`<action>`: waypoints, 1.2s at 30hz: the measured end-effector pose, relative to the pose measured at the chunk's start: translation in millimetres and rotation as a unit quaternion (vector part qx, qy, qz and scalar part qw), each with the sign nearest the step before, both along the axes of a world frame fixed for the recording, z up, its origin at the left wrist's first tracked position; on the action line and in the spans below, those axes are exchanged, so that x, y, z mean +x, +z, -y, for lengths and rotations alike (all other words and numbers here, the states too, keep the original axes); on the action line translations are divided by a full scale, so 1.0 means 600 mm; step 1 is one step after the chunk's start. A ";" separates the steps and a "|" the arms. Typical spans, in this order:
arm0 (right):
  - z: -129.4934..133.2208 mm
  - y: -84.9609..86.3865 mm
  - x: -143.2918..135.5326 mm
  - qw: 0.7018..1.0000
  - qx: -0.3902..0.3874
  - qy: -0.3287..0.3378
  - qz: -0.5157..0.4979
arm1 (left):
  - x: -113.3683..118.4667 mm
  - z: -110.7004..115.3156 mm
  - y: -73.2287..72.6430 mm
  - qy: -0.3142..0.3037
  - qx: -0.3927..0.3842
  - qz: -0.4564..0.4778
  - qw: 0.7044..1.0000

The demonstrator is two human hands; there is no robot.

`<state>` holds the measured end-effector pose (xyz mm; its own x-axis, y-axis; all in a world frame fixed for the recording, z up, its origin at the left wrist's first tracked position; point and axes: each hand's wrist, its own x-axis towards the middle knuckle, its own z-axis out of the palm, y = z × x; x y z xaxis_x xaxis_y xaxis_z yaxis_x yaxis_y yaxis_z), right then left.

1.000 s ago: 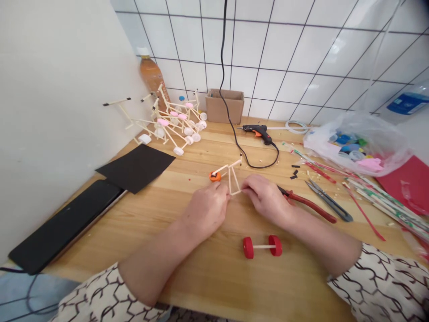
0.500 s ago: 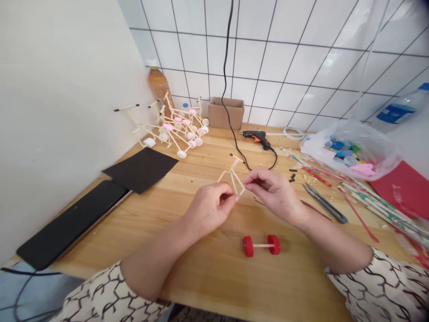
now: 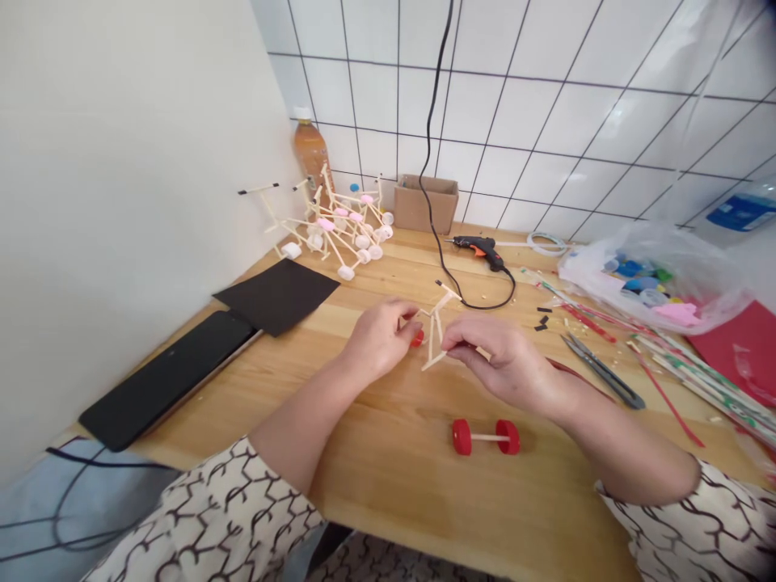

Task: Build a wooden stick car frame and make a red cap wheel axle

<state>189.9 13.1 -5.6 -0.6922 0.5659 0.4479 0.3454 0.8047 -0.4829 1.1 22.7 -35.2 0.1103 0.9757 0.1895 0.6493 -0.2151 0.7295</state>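
over the bench (image 3: 394,461), right hand (image 3: 506,356) pinched closed on the lower right of the stick frame (image 3: 432,338) between both hands, left hand (image 3: 385,335) half-curled at its far side, can't tell its hold, red-wheeled axle (image 3: 485,437) lying nearer, red disc (image 3: 418,338) by left thumb; best grip light, near joints, no twist.

The stick frame (image 3: 432,341) looks like matt wood, the tabletop (image 3: 406,485) smooth wood, the wall tiles (image 3: 503,113) glossy.
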 end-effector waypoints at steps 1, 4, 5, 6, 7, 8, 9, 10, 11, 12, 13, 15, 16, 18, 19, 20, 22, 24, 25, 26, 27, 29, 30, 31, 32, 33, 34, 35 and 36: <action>0.001 0.001 0.000 1.000 0.006 0.003 0.005 | 0.000 -0.001 0.000 -0.005 -0.007 0.013 1.000; 0.004 0.003 0.003 1.000 0.009 0.006 0.008 | -0.001 -0.002 -0.001 -0.007 -0.024 0.053 0.998; 0.005 0.003 0.004 1.000 0.004 0.004 0.005 | -0.001 -0.001 -0.002 -0.006 -0.028 0.064 0.998; 0.005 0.004 0.005 1.000 -0.003 -0.002 0.001 | -0.001 -0.001 -0.003 -0.003 -0.030 0.074 0.997; 0.004 0.004 0.007 1.000 -0.015 -0.010 -0.005 | 0.000 -0.001 -0.003 0.001 -0.031 0.083 0.996; 0.004 0.004 0.010 0.999 -0.031 -0.022 -0.011 | 0.001 -0.001 -0.004 0.004 -0.032 0.091 0.995; 0.003 0.004 0.012 0.998 -0.052 -0.037 -0.019 | 0.002 -0.001 -0.005 0.006 -0.034 0.098 0.995; 0.002 0.004 0.015 0.995 -0.079 -0.050 -0.028 | 0.004 -0.001 -0.006 0.008 -0.035 0.105 0.994; 0.001 0.004 0.019 0.991 -0.110 -0.062 -0.036 | 0.005 -0.001 -0.007 0.009 -0.038 0.111 0.993; 0.000 0.003 0.022 0.986 -0.142 -0.071 -0.043 | 0.006 -0.002 -0.008 0.009 -0.041 0.116 0.992; -0.002 0.002 0.025 0.981 -0.174 -0.076 -0.048 | 0.006 -0.002 -0.009 0.011 -0.044 0.121 0.992; -0.007 -0.003 0.031 0.968 -0.232 -0.083 -0.047 | 0.007 -0.003 -0.012 0.014 -0.048 0.132 0.990; -0.010 -0.006 0.033 0.962 -0.255 -0.088 -0.039 | 0.007 -0.003 -0.013 0.016 -0.049 0.137 0.989; -0.014 -0.015 0.034 0.952 -0.290 -0.099 -0.010 | 0.006 -0.005 -0.016 0.020 -0.050 0.146 0.988; -0.015 -0.019 0.032 0.948 -0.301 -0.103 0.008 | 0.005 -0.005 -0.018 0.021 -0.049 0.150 0.987; -0.015 -0.024 0.030 0.946 -0.306 -0.106 0.024 | 0.005 -0.006 -0.019 0.021 -0.049 0.152 0.987; -0.012 -0.031 0.023 0.947 -0.299 -0.106 0.048 | 0.005 -0.007 -0.020 0.020 -0.048 0.156 0.986; -0.007 -0.036 0.016 0.952 -0.279 -0.108 0.059 | 0.006 -0.007 -0.022 0.019 -0.046 0.158 0.986; -0.005 -0.039 0.013 0.955 -0.268 -0.110 0.063 | 0.006 -0.008 -0.023 0.018 -0.045 0.158 0.986; -0.003 -0.041 0.011 0.958 -0.257 -0.113 0.066 | 0.007 -0.008 -0.024 0.017 -0.045 0.159 0.986; -0.001 -0.044 0.009 0.960 -0.246 -0.115 0.068 | 0.008 -0.009 -0.024 0.016 -0.044 0.159 0.986; 0.002 -0.050 0.007 0.965 -0.221 -0.118 0.073 | 0.009 -0.010 -0.026 0.016 -0.041 0.159 0.986; 0.002 -0.053 0.007 0.968 -0.209 -0.117 0.077 | 0.009 -0.010 -0.027 0.016 -0.040 0.159 0.986; 0.003 -0.056 0.007 0.970 -0.199 -0.116 0.080 | 0.009 -0.010 -0.027 0.016 -0.038 0.159 0.986; 0.003 -0.058 0.007 0.971 -0.191 -0.115 0.084 | 0.009 -0.010 -0.028 0.017 -0.037 0.158 0.987; 0.004 -0.061 0.007 0.972 -0.185 -0.113 0.086 | 0.009 -0.010 -0.028 0.016 -0.037 0.158 0.987; 0.004 -0.062 0.007 0.973 -0.181 -0.113 0.088 | 0.008 -0.010 -0.028 0.016 -0.037 0.157 0.987; 0.005 -0.064 0.006 0.974 -0.178 -0.114 0.088 | 0.008 -0.009 -0.027 0.015 -0.037 0.156 0.987; 0.005 -0.064 0.006 0.974 -0.173 -0.115 0.087 | 0.008 -0.009 -0.027 0.015 -0.036 0.155 0.987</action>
<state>193.5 9.9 -44.2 -0.5770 0.8118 0.0899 0.5984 0.4951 -0.6299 6.1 27.9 -51.3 0.0294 0.9898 0.1392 0.3970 -0.1394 0.9072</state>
